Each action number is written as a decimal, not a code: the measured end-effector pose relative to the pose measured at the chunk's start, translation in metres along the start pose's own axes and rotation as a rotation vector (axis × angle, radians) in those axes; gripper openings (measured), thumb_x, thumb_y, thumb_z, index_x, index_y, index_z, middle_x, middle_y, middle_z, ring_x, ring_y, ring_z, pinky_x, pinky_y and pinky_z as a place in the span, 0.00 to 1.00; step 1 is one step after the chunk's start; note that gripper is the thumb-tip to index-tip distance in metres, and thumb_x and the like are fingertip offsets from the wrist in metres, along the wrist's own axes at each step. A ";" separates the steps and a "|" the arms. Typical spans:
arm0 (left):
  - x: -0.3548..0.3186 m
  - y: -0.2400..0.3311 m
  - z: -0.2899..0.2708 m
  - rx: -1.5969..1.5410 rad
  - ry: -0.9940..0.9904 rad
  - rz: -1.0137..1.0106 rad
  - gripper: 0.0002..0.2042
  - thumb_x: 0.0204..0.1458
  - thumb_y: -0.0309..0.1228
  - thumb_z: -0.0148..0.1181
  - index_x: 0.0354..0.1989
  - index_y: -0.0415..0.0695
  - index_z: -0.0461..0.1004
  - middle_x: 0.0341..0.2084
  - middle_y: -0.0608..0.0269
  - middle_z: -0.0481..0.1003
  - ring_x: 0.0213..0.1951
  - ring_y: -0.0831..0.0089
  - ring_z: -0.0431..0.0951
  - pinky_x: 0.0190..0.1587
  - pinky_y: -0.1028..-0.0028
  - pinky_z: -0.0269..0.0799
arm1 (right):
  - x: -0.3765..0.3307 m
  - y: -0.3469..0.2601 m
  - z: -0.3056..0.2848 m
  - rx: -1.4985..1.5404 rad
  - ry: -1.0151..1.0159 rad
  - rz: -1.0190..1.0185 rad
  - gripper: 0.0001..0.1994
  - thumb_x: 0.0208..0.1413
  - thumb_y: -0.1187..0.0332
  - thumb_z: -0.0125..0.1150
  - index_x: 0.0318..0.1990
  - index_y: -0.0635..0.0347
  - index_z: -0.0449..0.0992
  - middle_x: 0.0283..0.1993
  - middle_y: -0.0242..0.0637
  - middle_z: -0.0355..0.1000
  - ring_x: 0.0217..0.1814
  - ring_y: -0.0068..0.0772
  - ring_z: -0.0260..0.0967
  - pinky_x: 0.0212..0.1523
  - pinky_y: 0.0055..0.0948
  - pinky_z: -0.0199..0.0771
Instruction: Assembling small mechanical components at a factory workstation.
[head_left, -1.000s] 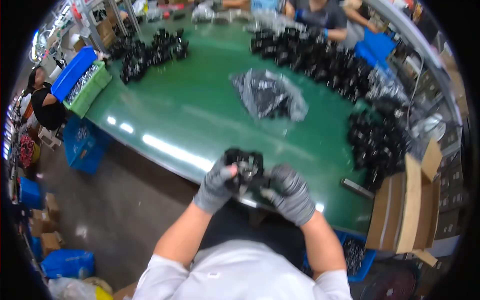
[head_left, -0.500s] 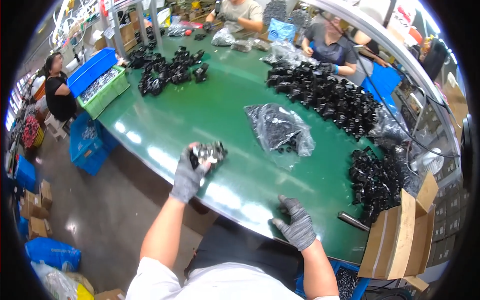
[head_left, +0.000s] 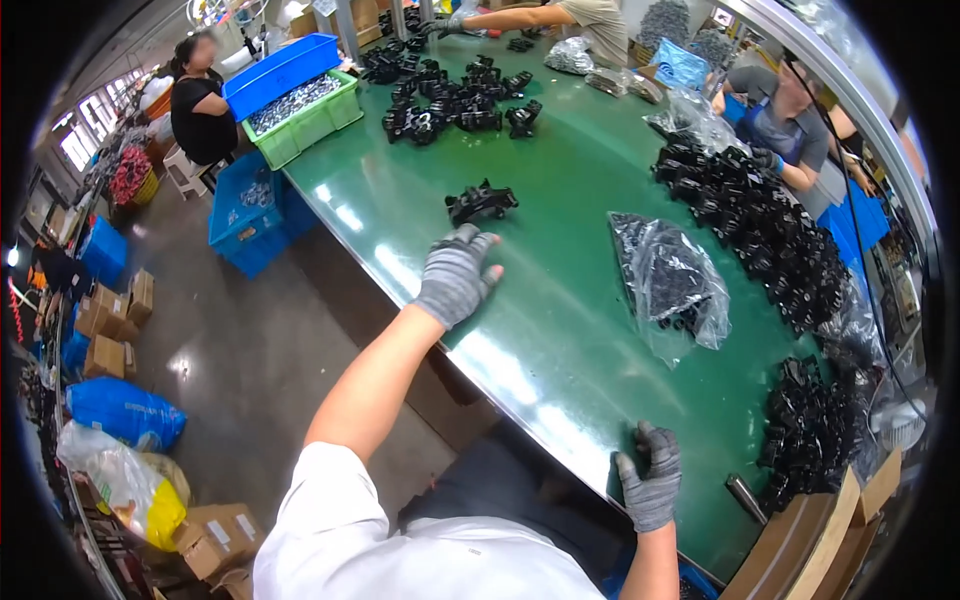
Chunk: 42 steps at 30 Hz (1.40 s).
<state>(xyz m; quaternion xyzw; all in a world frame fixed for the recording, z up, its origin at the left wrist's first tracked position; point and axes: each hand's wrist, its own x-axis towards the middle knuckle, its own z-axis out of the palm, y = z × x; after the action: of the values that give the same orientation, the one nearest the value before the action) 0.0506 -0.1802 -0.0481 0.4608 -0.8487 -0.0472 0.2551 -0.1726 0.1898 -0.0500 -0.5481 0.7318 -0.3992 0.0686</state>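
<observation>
A black molded plastic part (head_left: 482, 202) with an irregular shape rests on the green table, just beyond the fingertips of my left hand (head_left: 455, 275). That hand wears a grey glove with bare fingertips showing; its fingers are stretched out and hold nothing. Close to the table's near edge is my right hand (head_left: 652, 478), also gloved in grey, with thumb and fingers apart and nothing between them. A clear plastic bag (head_left: 670, 285) of small black pieces lies on the table beyond my right hand.
Piles of black parts lie at the far left (head_left: 450, 100) and along the right (head_left: 750, 220). A green crate (head_left: 305, 132) stands by the left edge. A metal cylinder (head_left: 745, 498) and cardboard box (head_left: 800, 540) are near right. Co-workers stand across the table.
My left hand has moved forward and let go of the black part, which now sits farther out on the table. The view has swung left; my right hand stays near the edge.
</observation>
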 end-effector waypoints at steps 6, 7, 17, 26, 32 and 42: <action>0.080 -0.002 0.013 0.212 -0.280 -0.109 0.36 0.55 0.56 0.63 0.67 0.44 0.68 0.65 0.49 0.68 0.63 0.48 0.70 0.66 0.57 0.67 | 0.001 -0.001 -0.001 -0.030 -0.021 0.033 0.28 0.40 0.74 0.75 0.54 0.58 0.77 0.44 0.41 0.72 0.39 0.38 0.72 0.44 0.36 0.77; 0.096 -0.006 0.017 0.212 -0.282 -0.106 0.36 0.55 0.56 0.63 0.67 0.44 0.68 0.65 0.49 0.68 0.63 0.48 0.70 0.66 0.57 0.67 | 0.001 -0.001 0.000 -0.040 -0.032 0.046 0.28 0.40 0.74 0.75 0.54 0.58 0.77 0.44 0.41 0.72 0.39 0.38 0.72 0.44 0.36 0.77; 0.177 -0.067 0.096 0.288 0.280 -0.234 0.35 0.54 0.51 0.66 0.67 0.45 0.68 0.71 0.55 0.61 0.70 0.55 0.61 0.70 0.54 0.58 | 0.009 -0.006 -0.004 0.005 -0.060 0.089 0.25 0.43 0.73 0.72 0.53 0.58 0.76 0.41 0.40 0.70 0.39 0.37 0.69 0.43 0.35 0.73; 0.213 -0.063 0.092 0.396 0.037 0.226 0.22 0.58 0.46 0.61 0.59 0.54 0.78 0.71 0.61 0.62 0.72 0.57 0.59 0.72 0.52 0.54 | 0.015 -0.006 -0.005 -0.009 -0.063 0.140 0.22 0.49 0.69 0.72 0.53 0.58 0.77 0.47 0.43 0.74 0.45 0.43 0.72 0.48 0.40 0.74; 0.245 -0.104 0.109 0.486 0.088 -0.119 0.22 0.60 0.53 0.56 0.58 0.59 0.80 0.76 0.56 0.54 0.76 0.54 0.51 0.74 0.50 0.46 | 0.017 -0.004 -0.012 -0.057 -0.118 0.120 0.20 0.54 0.69 0.72 0.54 0.58 0.77 0.52 0.45 0.77 0.55 0.49 0.73 0.57 0.44 0.74; 0.243 -0.095 0.110 0.521 0.202 -0.185 0.18 0.58 0.49 0.60 0.53 0.59 0.81 0.77 0.49 0.46 0.76 0.47 0.47 0.75 0.48 0.43 | 0.012 0.002 -0.016 -0.035 -0.089 0.139 0.22 0.52 0.66 0.73 0.55 0.56 0.77 0.52 0.45 0.76 0.51 0.48 0.74 0.54 0.44 0.74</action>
<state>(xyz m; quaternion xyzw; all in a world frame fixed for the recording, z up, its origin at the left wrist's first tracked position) -0.0379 -0.4469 -0.0787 0.5884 -0.7571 0.1953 0.2060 -0.1872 0.1883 -0.0365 -0.5144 0.7711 -0.3557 0.1190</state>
